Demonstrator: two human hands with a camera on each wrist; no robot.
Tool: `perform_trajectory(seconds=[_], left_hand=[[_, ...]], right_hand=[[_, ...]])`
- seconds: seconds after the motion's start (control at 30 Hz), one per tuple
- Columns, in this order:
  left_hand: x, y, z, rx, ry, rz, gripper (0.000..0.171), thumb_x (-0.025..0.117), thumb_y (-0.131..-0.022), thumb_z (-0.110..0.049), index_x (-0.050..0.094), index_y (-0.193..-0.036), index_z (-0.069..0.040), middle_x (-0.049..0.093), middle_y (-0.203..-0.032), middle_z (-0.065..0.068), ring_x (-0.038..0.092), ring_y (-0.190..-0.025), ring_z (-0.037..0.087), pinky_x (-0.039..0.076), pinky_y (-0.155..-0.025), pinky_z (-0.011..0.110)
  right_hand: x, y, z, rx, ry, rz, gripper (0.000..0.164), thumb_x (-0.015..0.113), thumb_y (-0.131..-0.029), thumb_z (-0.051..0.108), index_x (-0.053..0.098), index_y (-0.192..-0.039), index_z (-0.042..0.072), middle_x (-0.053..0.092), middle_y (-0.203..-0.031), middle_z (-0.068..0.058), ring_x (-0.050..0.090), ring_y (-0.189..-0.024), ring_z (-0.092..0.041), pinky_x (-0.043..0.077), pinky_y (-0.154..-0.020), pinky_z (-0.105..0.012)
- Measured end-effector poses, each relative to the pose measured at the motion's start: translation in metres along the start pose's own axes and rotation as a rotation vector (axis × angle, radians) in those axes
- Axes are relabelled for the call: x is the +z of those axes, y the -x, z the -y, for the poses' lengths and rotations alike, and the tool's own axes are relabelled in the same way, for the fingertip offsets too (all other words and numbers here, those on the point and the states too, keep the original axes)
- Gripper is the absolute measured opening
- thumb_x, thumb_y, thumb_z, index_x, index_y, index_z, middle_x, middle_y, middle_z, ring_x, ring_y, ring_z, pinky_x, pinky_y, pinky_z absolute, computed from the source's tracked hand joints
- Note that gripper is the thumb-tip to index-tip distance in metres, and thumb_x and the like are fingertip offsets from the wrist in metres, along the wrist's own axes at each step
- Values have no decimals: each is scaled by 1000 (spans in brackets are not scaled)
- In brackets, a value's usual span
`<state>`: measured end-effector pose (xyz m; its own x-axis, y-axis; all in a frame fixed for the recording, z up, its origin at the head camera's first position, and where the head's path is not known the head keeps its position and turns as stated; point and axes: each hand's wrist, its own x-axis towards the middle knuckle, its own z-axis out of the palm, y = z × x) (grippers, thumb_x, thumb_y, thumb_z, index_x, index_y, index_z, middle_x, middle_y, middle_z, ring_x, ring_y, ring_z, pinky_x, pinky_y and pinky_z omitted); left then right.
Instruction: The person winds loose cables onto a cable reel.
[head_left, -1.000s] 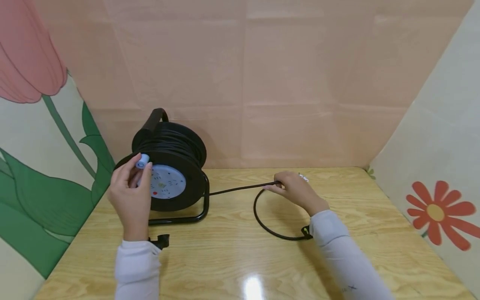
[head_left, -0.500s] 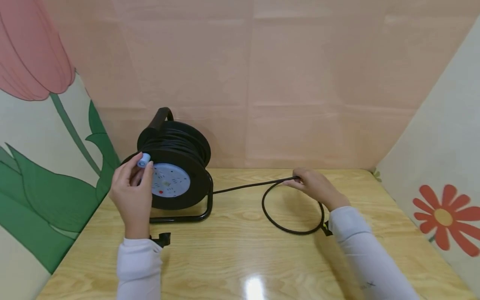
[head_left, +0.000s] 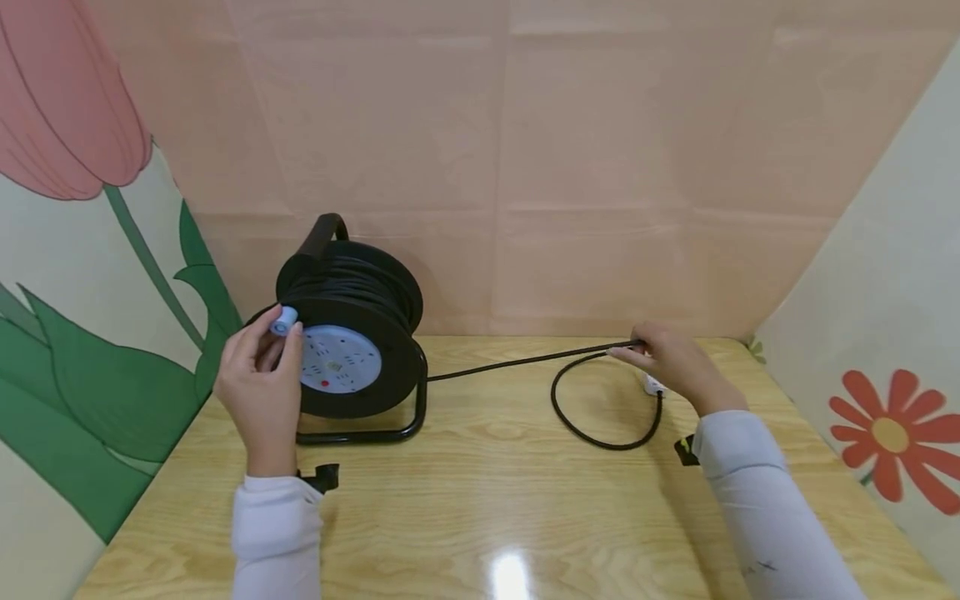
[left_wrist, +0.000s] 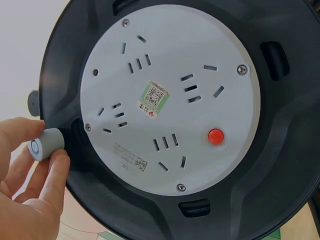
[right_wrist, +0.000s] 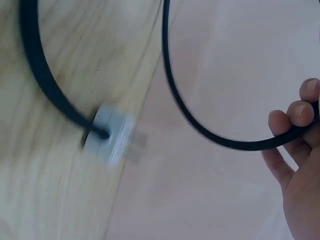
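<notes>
A black cable reel [head_left: 352,283] stands at the left of the table, cable wound thickly round its drum. Its pale face plate [left_wrist: 165,115] carries several socket slots and a red button [left_wrist: 216,136]. My left hand [head_left: 258,375] pinches the light-blue crank knob [left_wrist: 47,144] at the left edge of the reel's disc. On the right, my right hand [head_left: 675,358] grips the black cable [head_left: 525,360], which runs taut from the reel. Beyond the grip, the cable loops down to a white plug [right_wrist: 110,135], partly hidden by the right hand in the head view.
The reel sits on a black tube frame [head_left: 360,437] and has a carrying handle [head_left: 322,237] on top. A wood-grain table [head_left: 450,517] lies below. A pinkish back wall [head_left: 600,167] and painted side walls close in the space.
My right hand has moved right and slightly away, drawing more cable out from the reel. The cable loop and plug have shifted right with it. My left hand stays at the knob.
</notes>
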<state>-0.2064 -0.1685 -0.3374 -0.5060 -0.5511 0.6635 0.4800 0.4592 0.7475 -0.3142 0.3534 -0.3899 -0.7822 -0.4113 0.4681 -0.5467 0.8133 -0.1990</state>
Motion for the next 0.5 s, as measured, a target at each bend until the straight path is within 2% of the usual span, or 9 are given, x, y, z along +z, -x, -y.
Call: perform_trajectory(seconds=[0.13, 0.23, 0.5], left_hand=[[-1, 0, 1, 14, 6, 6, 29, 77, -90, -16, 75, -118, -11, 63, -109, 4, 67, -97, 10, 52, -87, 20], [-1, 1, 1, 16, 6, 12, 29, 76, -91, -16, 75, -119, -11, 63, -110, 4, 66, -97, 10, 52, -88, 21], [2, 3, -5, -8, -6, 12, 31, 76, -90, -13, 74, -121, -10, 61, -110, 5, 65, -99, 9, 52, -90, 21]], right_hand=[[4, 6, -2, 8, -7, 45, 43, 74, -92, 37, 44, -70, 16, 36, -68, 2, 33, -61, -14, 31, -55, -30], [10, 9, -1, 54, -6, 94, 44, 68, -95, 45, 44, -71, 16, 38, -68, 0, 35, -63, -16, 32, -57, -32], [21, 9, 4, 63, 8, 121, 43, 59, -99, 48, 44, -74, 16, 40, -68, 1, 37, -62, -16, 33, -58, -35]])
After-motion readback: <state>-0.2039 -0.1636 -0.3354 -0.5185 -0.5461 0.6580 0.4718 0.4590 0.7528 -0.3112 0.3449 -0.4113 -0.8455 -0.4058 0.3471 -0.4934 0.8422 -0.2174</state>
